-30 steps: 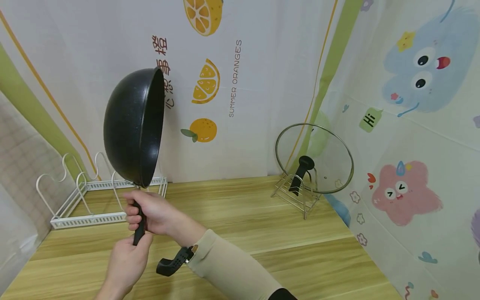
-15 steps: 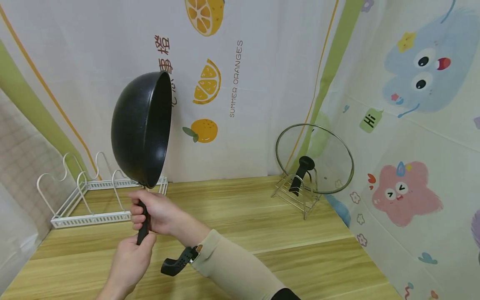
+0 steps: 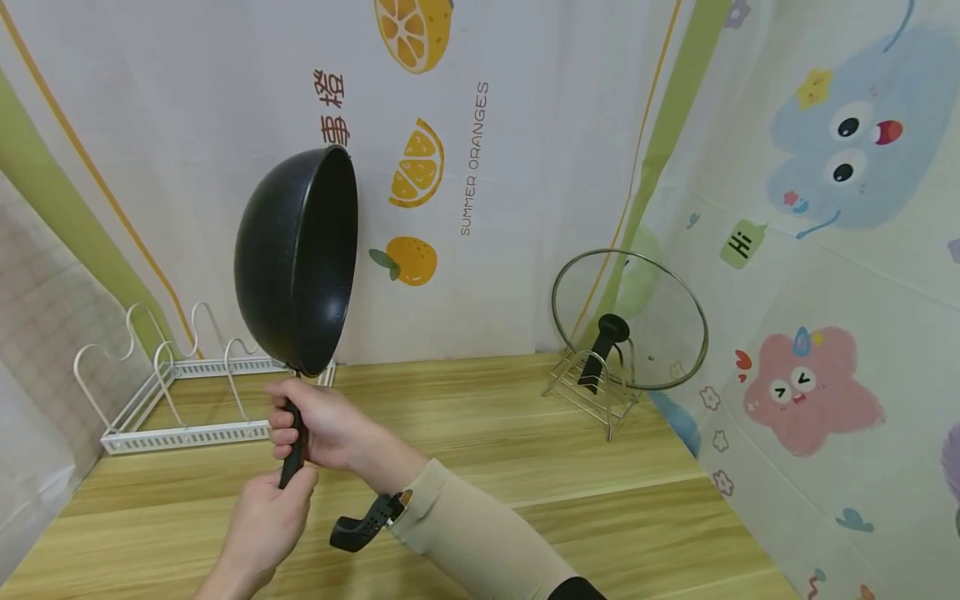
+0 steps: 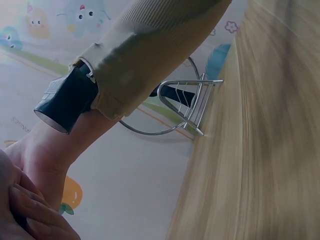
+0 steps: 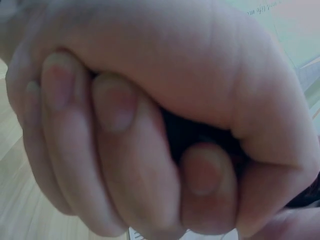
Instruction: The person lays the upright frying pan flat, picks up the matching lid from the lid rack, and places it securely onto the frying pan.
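Note:
A black wok point(image 3: 273, 258) is held up on edge by its handle, its open side facing right in the head view. My right hand point(image 3: 330, 421) grips the black handle point(image 3: 295, 457) just below the bowl. Lower down, my left hand point(image 3: 266, 517) holds the handle's end, thumb laid along it. In the right wrist view the curled fingers point(image 5: 135, 150) wrap the dark handle, which shows only in the gap. The left wrist view catches part of the left hand point(image 4: 30, 210) in its lower corner, with the other forearm crossing above.
Behind the wok, at the left, stands a white wire rack point(image 3: 187, 437) on the wooden table point(image 3: 480, 442). A glass lid point(image 3: 660, 325) with a black knob leans in a small metal stand point(image 3: 609, 408) at the right. Printed curtains point(image 3: 510, 292) hang behind and to the right.
Both hands and the wok have drifted a little to the right and slightly down in the head view. The grip on the handle looks the same.

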A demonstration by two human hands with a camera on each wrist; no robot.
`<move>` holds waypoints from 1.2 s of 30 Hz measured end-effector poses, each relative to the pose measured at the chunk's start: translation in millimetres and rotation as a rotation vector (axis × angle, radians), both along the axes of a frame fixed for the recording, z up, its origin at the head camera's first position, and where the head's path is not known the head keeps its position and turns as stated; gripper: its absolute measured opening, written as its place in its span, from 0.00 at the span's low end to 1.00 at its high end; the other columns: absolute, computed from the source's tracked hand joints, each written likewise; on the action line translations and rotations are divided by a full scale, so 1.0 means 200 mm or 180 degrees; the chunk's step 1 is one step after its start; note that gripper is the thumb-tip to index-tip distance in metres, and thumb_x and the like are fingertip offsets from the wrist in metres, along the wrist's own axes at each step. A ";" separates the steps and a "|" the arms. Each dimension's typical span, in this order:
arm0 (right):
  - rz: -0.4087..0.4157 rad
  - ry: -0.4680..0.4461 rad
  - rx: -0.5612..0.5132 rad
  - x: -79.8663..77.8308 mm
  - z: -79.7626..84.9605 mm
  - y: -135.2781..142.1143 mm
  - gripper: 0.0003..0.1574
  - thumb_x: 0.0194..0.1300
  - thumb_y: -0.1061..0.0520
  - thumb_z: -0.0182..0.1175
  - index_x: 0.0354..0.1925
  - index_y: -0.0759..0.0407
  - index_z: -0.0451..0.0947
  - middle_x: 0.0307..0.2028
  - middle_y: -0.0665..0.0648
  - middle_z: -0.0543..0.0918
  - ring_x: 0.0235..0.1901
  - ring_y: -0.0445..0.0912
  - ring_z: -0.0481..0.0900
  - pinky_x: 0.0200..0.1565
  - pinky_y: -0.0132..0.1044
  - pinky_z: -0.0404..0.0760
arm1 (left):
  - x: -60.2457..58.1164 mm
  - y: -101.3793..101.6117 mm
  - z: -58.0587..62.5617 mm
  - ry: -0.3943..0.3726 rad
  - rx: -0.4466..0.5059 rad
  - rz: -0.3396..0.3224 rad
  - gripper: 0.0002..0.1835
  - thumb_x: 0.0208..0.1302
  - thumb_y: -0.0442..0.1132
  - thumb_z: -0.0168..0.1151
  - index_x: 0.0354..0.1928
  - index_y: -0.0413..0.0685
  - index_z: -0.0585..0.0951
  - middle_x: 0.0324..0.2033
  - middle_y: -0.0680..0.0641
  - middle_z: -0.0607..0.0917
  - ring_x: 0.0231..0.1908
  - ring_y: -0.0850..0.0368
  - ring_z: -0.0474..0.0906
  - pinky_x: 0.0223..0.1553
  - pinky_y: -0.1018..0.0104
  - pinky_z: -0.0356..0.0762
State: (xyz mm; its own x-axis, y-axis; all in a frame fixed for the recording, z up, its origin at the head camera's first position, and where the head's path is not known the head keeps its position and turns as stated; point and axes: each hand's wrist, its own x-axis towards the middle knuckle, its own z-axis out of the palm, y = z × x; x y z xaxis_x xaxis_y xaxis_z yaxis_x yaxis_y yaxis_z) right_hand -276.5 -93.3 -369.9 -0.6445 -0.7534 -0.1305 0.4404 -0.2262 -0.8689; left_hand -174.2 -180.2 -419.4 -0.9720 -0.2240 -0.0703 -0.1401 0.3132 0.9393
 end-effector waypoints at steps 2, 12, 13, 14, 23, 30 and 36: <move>0.0006 0.0012 -0.0001 0.00 0.00 0.00 0.26 0.82 0.49 0.51 0.22 0.48 0.61 0.20 0.44 0.60 0.19 0.39 0.58 0.27 0.30 0.63 | 0.00 0.00 0.00 -0.0007 0.0008 -0.0014 0.28 0.77 0.40 0.54 0.13 0.53 0.65 0.10 0.57 0.64 0.12 0.61 0.57 0.16 0.68 0.59; 0.0003 -0.0014 -0.0049 -0.01 -0.02 0.03 0.24 0.82 0.49 0.51 0.25 0.47 0.63 0.20 0.44 0.61 0.20 0.38 0.60 0.28 0.30 0.66 | 0.00 0.00 -0.01 -0.0041 0.0142 -0.0144 0.26 0.77 0.39 0.53 0.15 0.53 0.65 0.10 0.57 0.64 0.12 0.62 0.56 0.16 0.69 0.58; 0.0010 0.0002 -0.0052 -0.01 -0.02 0.03 0.24 0.82 0.49 0.51 0.25 0.48 0.63 0.20 0.44 0.61 0.20 0.38 0.60 0.28 0.30 0.66 | 0.00 0.00 -0.01 -0.0042 0.0170 -0.0157 0.26 0.78 0.39 0.53 0.15 0.53 0.65 0.10 0.57 0.64 0.12 0.62 0.56 0.16 0.70 0.58; 0.0010 0.0003 -0.0055 -0.01 -0.02 0.03 0.24 0.82 0.49 0.51 0.25 0.48 0.63 0.20 0.44 0.61 0.20 0.38 0.60 0.28 0.30 0.66 | 0.00 0.00 -0.01 -0.0050 0.0200 -0.0173 0.26 0.78 0.38 0.53 0.15 0.52 0.65 0.10 0.57 0.64 0.12 0.62 0.56 0.16 0.70 0.57; -0.0014 -0.0043 -0.0060 -0.02 -0.04 0.04 0.25 0.82 0.49 0.51 0.24 0.47 0.62 0.21 0.44 0.61 0.20 0.38 0.61 0.28 0.30 0.68 | 0.00 0.00 -0.01 -0.0090 0.0406 -0.0284 0.25 0.78 0.37 0.53 0.16 0.52 0.64 0.10 0.57 0.63 0.12 0.62 0.55 0.16 0.69 0.56; -0.0040 -0.0078 -0.0082 -0.02 -0.04 0.06 0.24 0.82 0.49 0.52 0.24 0.47 0.63 0.21 0.44 0.63 0.20 0.38 0.62 0.29 0.30 0.69 | 0.01 0.00 -0.01 -0.0148 0.0692 -0.0435 0.25 0.78 0.36 0.52 0.16 0.51 0.63 0.10 0.58 0.61 0.10 0.64 0.54 0.15 0.70 0.53; -0.0085 -0.0101 -0.0070 -0.01 -0.04 0.08 0.23 0.83 0.49 0.52 0.26 0.48 0.64 0.21 0.44 0.63 0.20 0.38 0.63 0.30 0.30 0.70 | 0.01 0.00 -0.01 -0.0147 0.0777 -0.0528 0.26 0.79 0.35 0.51 0.17 0.50 0.62 0.10 0.58 0.60 0.10 0.64 0.53 0.14 0.69 0.52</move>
State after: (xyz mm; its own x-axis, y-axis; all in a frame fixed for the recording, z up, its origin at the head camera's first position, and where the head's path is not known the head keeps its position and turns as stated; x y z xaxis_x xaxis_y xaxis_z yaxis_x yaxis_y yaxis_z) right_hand -279.3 -78.0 -378.3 -0.6602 -0.7389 -0.1347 0.4611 -0.2572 -0.8493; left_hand -172.7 -179.5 -421.7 -0.9885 -0.0333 -0.1475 -0.1502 0.1010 0.9835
